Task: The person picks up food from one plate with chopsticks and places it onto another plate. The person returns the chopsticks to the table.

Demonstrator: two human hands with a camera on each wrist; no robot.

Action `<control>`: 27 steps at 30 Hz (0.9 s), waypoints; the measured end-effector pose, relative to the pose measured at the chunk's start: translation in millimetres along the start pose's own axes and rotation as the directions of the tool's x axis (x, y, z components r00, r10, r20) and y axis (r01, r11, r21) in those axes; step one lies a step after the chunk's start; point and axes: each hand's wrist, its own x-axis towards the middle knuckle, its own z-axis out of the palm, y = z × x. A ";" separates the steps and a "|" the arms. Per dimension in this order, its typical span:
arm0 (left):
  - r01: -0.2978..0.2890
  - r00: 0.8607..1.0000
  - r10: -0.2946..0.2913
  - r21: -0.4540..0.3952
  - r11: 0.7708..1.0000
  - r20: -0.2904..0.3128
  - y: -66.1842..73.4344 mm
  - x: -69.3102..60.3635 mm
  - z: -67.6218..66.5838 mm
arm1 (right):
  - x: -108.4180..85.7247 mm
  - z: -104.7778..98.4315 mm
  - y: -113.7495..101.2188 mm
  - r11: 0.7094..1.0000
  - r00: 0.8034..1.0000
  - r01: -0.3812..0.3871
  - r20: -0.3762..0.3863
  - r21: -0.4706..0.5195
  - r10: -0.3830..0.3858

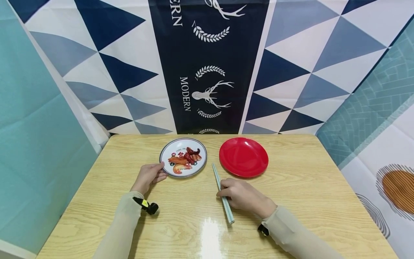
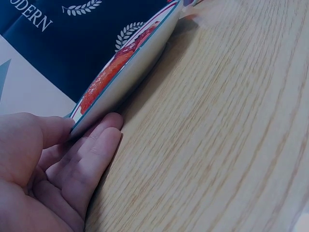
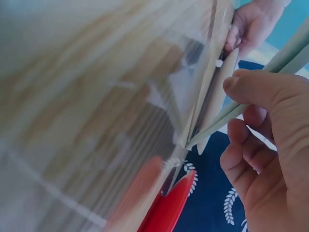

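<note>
My left hand (image 1: pixel 149 177) pinches the near left rim of a white plate (image 1: pixel 200 167) with a dark-edged rim. In the left wrist view the thumb lies on the rim and the fingers (image 2: pixel 104 145) are underneath. On that plate lie pieces of food (image 1: pixel 181 160), among them what looks like a shrimp (image 1: pixel 179 168). My right hand (image 1: pixel 242 196) holds a pair of pale green chopsticks (image 1: pixel 227 208), their thin ends pointing away toward the gap between the plates. A red plate (image 1: pixel 244 157) with nothing on it sits just beyond the right hand.
Both plates stand toward the back of a light wooden table (image 1: pixel 181 223). A patterned cloth (image 1: pixel 207 54) hangs behind the table's far edge. Each wrist wears a small black camera, such as the left one (image 1: pixel 149 206).
</note>
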 end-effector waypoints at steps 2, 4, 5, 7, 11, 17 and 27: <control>0.002 1.000 -0.002 0.001 1.000 -0.001 -0.4 0.1 0.1 | 0.6 0.6 -1.0 1.000 1.000 -0.009 0.010 0.002 0.009; 0.005 1.000 -0.005 0.001 1.000 -0.001 -0.8 0.1 0.1 | 1.5 1.3 -2.1 1.000 1.000 -0.014 0.019 0.002 0.014; 0.004 1.000 -0.004 0.000 1.000 -0.001 -0.9 0.1 0.1 | 1.8 1.8 -2.4 1.000 1.000 -0.015 0.023 0.000 0.015; 0.005 1.000 -0.005 -0.002 1.000 0.000 -0.9 0.0 0.2 | 2.5 2.8 -2.9 1.000 0.999 -0.015 0.031 -0.007 0.015; -0.002 1.000 0.002 -0.003 1.000 0.005 -0.5 -0.8 0.7 | 2.9 4.0 -3.4 1.000 0.998 -0.024 0.054 -0.009 0.024; -0.007 1.000 0.007 -0.002 1.000 0.007 -0.6 -0.6 0.8 | 3.3 4.6 -3.2 1.000 0.994 -0.029 0.104 -0.003 0.029; -0.001 1.000 0.001 -0.005 1.000 0.004 -0.4 0.6 0.7 | 6.5 6.4 -2.6 0.999 0.989 -0.021 0.146 0.038 0.015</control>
